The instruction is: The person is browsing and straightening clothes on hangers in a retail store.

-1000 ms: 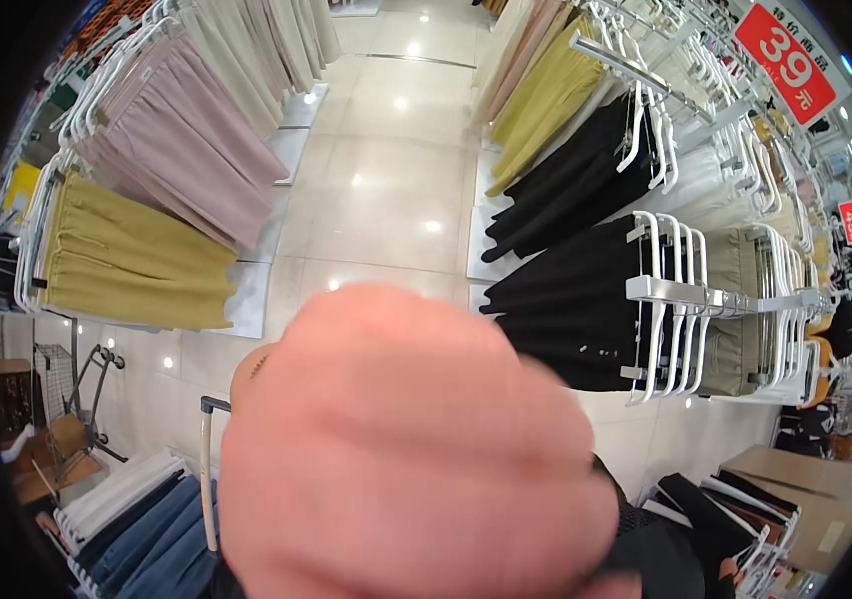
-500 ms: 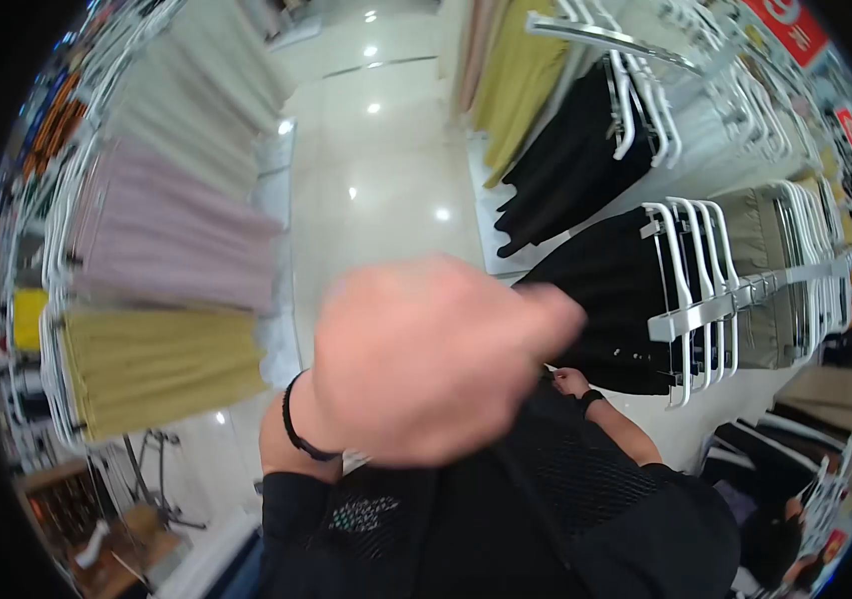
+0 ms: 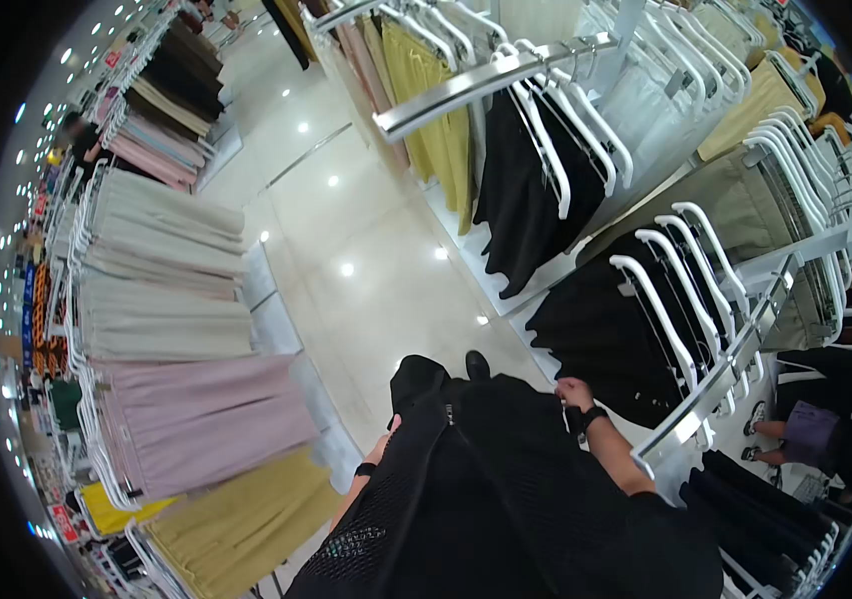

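My left hand (image 3: 384,440) hangs low beside the black jacket (image 3: 466,499), with a dark band at its wrist; the jacket partly hides it and its fingers are too small to make out. On the other side, my right hand (image 3: 573,391) has curled fingers beside the jacket's edge and a black watch on the wrist. Whatever it may hold is hidden. Close to this hand hang black garments (image 3: 605,334) on white hangers (image 3: 661,314).
Pinkish-lilac garments (image 3: 201,414), yellow-green ones (image 3: 246,519) and pale ones (image 3: 166,314) hang at left. A metal rail (image 3: 720,369) juts out at right. Glossy floor (image 3: 346,215) runs between racks. Other people are visible at far left (image 3: 83,140) and lower right (image 3: 845,439).
My left hand has dropped from close before the camera to my side. The view has shifted, showing more of the aisle and left racks. My right hand stays low near the black garments.
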Available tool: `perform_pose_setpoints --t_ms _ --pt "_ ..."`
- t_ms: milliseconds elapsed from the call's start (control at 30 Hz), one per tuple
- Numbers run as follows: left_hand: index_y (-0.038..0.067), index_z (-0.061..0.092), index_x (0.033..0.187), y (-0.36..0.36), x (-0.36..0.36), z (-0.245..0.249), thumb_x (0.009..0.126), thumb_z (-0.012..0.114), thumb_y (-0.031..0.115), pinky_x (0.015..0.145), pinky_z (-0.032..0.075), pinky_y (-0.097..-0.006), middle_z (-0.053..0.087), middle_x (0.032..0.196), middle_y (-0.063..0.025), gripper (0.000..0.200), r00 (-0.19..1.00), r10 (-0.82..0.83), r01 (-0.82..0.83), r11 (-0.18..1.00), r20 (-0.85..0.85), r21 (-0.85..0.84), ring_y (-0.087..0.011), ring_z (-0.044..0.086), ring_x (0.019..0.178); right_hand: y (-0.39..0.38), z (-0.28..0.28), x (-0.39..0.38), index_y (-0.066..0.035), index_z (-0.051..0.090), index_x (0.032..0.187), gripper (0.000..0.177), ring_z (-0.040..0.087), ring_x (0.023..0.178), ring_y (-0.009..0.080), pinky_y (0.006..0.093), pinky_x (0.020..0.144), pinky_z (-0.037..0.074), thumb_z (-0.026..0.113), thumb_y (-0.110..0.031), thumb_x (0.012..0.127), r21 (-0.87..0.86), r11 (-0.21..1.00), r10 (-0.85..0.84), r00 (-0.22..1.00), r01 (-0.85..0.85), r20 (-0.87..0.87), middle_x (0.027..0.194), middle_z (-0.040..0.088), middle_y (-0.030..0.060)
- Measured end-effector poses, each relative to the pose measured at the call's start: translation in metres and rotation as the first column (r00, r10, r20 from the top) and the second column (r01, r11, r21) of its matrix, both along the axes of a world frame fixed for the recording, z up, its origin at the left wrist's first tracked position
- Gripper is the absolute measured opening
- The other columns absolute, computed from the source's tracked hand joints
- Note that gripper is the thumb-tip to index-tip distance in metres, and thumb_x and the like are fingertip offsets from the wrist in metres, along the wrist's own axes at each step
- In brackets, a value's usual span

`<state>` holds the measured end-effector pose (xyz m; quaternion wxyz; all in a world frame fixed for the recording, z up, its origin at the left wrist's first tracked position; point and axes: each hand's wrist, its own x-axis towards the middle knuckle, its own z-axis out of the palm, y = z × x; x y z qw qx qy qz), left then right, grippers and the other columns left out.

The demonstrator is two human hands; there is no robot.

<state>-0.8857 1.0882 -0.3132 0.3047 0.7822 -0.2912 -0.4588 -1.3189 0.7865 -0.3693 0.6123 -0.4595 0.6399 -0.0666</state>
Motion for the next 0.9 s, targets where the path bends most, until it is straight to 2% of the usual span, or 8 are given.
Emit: perform_pose_setpoints --t_ms 167,300,400,467,567,667,767,900 --pt "-0.006 0.065 0.132 -0.093 0.083 0.042 0.097 0.059 0.061 0.108 0.046 -0.0388 0.071 0.121 -0.0257 0.075 0.956 -0.261 0.294 0.876 -0.136 0.382 -0.0358 0.064 0.124 0.052 -0.013 -0.01 -0.003 0.074 0.092 0.022 0.069 0.072 0.0188 0.0354 0.065 0.054 0.064 -0.022 0.09 -0.114 0.993 0.017 0.983 -0.038 -0.181 0.075 0.071 0.0079" --pt "-0.003 0.073 0.119 -0.188 0.174 -0.014 0.094 0.062 0.058 0.098 0.053 -0.0427 0.075 0.11 -0.0232 0.066 0.829 -0.557 0.491 0.766 0.047 0.414 -0.0359 0.071 0.108 0.098 -0.013 -0.019 -0.003 0.065 0.077 0.018 0.067 0.071 0.0249 0.0395 0.063 0.053 0.061 -0.016 0.088 -0.303 0.617 0.508 0.661 -0.726 -0.552 0.074 0.065 0.0086" --pt "-0.001 0.074 0.116 -0.282 0.225 -0.036 0.094 0.064 0.05 0.095 0.054 -0.0437 0.075 0.109 -0.0222 0.057 0.818 -0.545 0.465 0.816 0.186 0.344 -0.039 0.071 0.105 0.107 -0.007 -0.009 -0.003 0.067 0.088 0.02 0.068 0.073 0.022 0.0333 0.061 0.054 0.062 -0.021 0.095 -0.232 0.916 0.33 0.944 -0.326 -0.022 0.079 0.066 0.0094" --pt "0.0 0.074 0.114 -0.341 0.248 -0.032 0.095 0.064 0.048 0.091 0.055 -0.0425 0.076 0.104 -0.02 0.053 0.844 -0.499 0.462 0.862 0.195 0.206 -0.0371 0.071 0.099 0.094 0.02 0.045 -0.003 0.069 0.093 0.023 0.068 0.074 0.0199 0.0326 0.062 0.054 0.063 -0.025 0.097 -0.117 0.993 0.009 0.994 -0.022 -0.108 0.082 0.068 0.0098" --pt "-0.003 0.072 0.115 -0.426 0.241 0.05 0.099 0.065 0.037 0.082 0.055 -0.0359 0.076 0.096 -0.0146 0.043 0.908 -0.41 0.416 0.907 0.088 -0.067 -0.0252 0.072 0.089 0.045 0.018 0.094 -0.006 0.074 0.105 0.021 0.068 0.081 0.0167 0.0333 0.07 0.054 0.066 -0.025 0.098 0.154 0.836 -0.537 0.843 0.526 0.033 0.087 0.071 0.0052" --pt "-0.004 0.068 0.122 -0.496 0.228 0.131 0.102 0.064 0.026 0.086 0.054 -0.03 0.076 0.102 -0.0111 0.036 0.895 -0.446 0.418 0.849 -0.013 -0.322 -0.0175 0.071 0.095 -0.036 0.125 0.15 -0.001 0.072 0.105 0.02 0.064 0.081 0.0093 0.0265 0.073 0.052 0.067 -0.019 0.1 -0.361 0.913 -0.215 0.976 0.188 -0.037 0.089 0.071 0.0028" --pt "-0.004 0.065 0.129 -0.533 0.204 0.256 0.105 0.061 0.023 0.097 0.051 -0.0318 0.074 0.116 -0.0106 0.037 0.844 -0.499 0.322 0.763 -0.195 -0.56 -0.0177 0.068 0.109 -0.115 0.31 0.229 0.002 0.071 0.11 0.016 0.065 0.087 0.0108 0.0254 0.079 0.052 0.064 -0.009 0.1 -0.629 0.707 -0.374 0.926 0.322 0.054 0.095 0.072 0.0042" --pt "-0.003 0.064 0.13 -0.55 0.193 0.383 0.098 0.069 0.035 0.101 0.05 -0.0387 0.073 0.121 -0.013 0.05 0.695 -0.719 0.429 0.417 -0.003 -0.801 -0.0245 0.066 0.116 -0.165 0.397 0.26 0.002 0.068 0.119 0.021 0.064 0.099 0.0121 0.0261 0.089 0.05 0.063 -0.005 0.099 -0.887 0.335 -0.434 0.887 0.319 0.155 0.115 0.071 0.0073"
